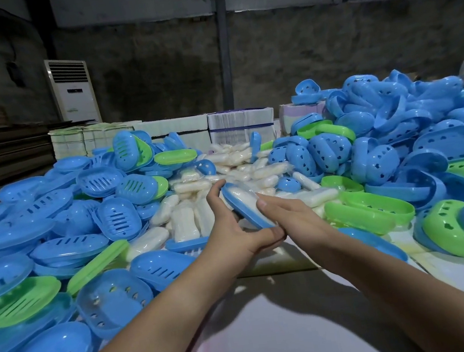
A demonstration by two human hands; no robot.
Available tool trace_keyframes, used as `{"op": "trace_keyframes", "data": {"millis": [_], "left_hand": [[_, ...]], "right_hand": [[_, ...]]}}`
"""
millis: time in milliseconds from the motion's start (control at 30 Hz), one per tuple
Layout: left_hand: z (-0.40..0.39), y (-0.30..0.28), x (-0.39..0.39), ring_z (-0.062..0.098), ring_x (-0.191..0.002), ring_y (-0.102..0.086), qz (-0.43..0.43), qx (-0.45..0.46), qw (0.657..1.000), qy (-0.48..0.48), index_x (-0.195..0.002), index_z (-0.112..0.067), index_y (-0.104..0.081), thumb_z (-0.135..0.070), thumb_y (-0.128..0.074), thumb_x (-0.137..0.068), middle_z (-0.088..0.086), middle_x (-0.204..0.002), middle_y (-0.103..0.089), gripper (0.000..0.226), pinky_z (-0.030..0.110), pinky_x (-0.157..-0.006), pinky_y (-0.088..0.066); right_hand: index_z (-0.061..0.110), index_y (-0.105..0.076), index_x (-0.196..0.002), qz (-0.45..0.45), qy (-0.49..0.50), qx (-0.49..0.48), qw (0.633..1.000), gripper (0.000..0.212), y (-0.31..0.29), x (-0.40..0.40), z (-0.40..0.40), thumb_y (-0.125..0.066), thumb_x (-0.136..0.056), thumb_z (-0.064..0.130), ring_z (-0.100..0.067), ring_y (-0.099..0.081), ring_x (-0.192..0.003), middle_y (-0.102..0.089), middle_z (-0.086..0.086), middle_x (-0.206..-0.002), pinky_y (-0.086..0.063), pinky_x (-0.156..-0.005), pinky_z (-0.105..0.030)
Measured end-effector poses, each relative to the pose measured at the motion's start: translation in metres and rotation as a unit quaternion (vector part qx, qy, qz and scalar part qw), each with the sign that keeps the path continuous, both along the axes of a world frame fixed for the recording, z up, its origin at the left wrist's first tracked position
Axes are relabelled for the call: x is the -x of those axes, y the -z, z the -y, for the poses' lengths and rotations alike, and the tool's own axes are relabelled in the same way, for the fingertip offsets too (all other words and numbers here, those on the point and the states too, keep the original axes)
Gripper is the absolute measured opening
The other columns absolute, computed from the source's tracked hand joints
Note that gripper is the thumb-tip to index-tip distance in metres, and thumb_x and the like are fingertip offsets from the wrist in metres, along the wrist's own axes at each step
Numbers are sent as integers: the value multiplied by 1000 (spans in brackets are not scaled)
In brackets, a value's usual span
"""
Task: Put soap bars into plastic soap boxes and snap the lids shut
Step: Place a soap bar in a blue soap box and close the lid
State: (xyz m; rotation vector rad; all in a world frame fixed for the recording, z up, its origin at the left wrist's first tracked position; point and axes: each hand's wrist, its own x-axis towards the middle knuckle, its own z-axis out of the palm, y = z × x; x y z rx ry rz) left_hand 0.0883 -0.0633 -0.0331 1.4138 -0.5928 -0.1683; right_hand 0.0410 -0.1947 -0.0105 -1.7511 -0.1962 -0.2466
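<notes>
**Fingers hug a soap box**

Fingers [215,191] of the left hand [233,228] wrap the blue soap box [246,207]. Right hand [284,213] presses its thumb on the soap bar [246,197], probably to seat it. More soap [234,160] sits at 12 o'clock.

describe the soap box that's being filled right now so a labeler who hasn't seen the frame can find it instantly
Start at the heap of white soap bars in the middle of the table, between the two big piles of blue and green boxes. Just in front of it, the left hand and right hand meet on one blue soap box. It is the only box off the table, tilted, with a wrapped white bar in it.
</notes>
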Motion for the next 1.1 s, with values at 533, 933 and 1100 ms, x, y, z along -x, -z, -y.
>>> {"op": "trace_keyframes", "data": {"millis": [533,933,1100], "left_hand": [[-16,-31,-5,41,-97,-74,-222,263,939,8,-135,-30,-31,23,-65,-81,32,-121,-64,83,29,-61,-62],[-19,-37,-7,54,-90,-72,-278,327,903,26,-147,-31,-31,17,-56,-85,28,-111,-58,82,41,-62,-64],[-22,-38,-8,53,-93,-71,-293,332,897,7,-126,-25,-39,17,-55,-86,35,-130,-53,61,37,-60,-63]], "right_hand": [[24,-60,-129,-79,317,380,865,41,-12,-80,57,-54,-88,24,-32,-46,-121,-65,-8,-120,-44,-92,-40],[27,-54,-129,-140,383,604,685,38,6,-145,80,-33,-98,33,-33,-42,-122,-58,-7,-127,-35,-93,-45],[23,-64,-109,-84,372,679,628,27,2,-152,80,-40,-98,28,-26,-48,-109,-65,-1,-113,-29,-73,-38]]}}
